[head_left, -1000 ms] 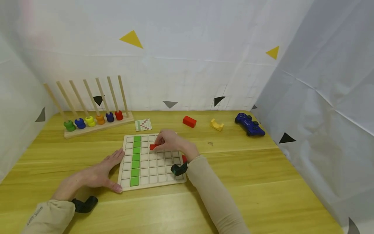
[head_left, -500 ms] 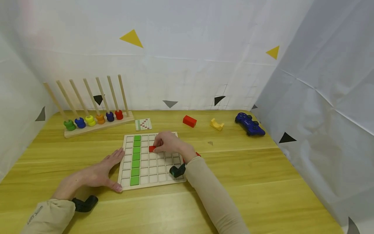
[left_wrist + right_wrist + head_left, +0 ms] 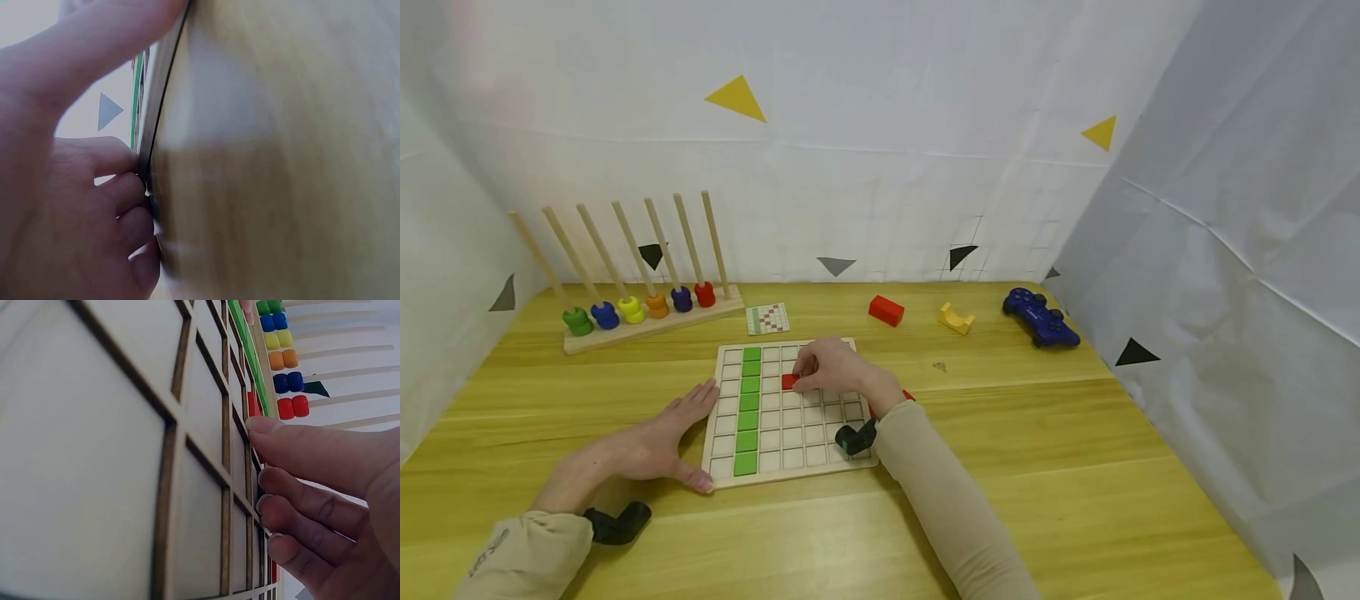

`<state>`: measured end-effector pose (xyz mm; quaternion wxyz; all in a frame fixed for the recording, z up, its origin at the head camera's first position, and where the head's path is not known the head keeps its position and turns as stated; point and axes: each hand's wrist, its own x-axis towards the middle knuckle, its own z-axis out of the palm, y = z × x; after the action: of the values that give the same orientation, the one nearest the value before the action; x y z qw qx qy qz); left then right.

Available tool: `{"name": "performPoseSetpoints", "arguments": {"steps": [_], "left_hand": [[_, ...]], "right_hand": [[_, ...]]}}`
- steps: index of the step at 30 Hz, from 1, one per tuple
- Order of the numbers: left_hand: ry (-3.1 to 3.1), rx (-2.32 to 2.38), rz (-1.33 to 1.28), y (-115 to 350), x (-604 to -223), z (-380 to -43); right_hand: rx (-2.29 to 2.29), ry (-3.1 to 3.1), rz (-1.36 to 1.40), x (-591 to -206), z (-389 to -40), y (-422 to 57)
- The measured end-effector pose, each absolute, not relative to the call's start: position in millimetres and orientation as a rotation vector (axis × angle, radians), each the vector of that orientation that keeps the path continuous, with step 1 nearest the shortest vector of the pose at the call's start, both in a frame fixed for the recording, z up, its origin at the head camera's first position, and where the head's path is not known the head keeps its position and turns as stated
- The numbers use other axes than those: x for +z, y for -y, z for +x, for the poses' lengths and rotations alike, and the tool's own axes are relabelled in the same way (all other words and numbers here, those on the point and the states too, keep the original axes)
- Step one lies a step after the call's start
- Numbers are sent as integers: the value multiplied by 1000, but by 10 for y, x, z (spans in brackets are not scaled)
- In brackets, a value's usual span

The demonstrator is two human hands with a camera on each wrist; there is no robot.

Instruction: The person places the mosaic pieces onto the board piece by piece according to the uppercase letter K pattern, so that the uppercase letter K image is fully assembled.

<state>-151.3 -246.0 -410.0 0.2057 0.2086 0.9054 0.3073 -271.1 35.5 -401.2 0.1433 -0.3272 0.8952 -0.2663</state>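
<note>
A wooden grid board lies on the table, with a column of green tiles set in its second column from the left. My left hand lies at the board's left side, thumb and fingers spread along that edge. Over the board's upper middle, my right hand holds a red tile by its right part, at a cell of the grid. In the right wrist view the thumb touches the red tile; the other fingertips sit close to the board, and the hand covers several cells.
Behind the board stand a peg rack with coloured beads, a pattern card, a red block, a yellow arch block and a blue game controller. Something red shows partly behind the right sleeve.
Over the last second my right hand moved slightly down and left with the red tile, which now lies flatter at a cell. In the last half second both hands stayed still.
</note>
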Motion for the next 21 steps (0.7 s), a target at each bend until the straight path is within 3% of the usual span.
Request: {"name": "performPoseSetpoints", "arguments": {"steps": [21], "left_hand": [[-2511,868,583,2470,-4087,-1512]], "right_hand": [[-797,-2561,-930,-3978,-2706,-362]]}}
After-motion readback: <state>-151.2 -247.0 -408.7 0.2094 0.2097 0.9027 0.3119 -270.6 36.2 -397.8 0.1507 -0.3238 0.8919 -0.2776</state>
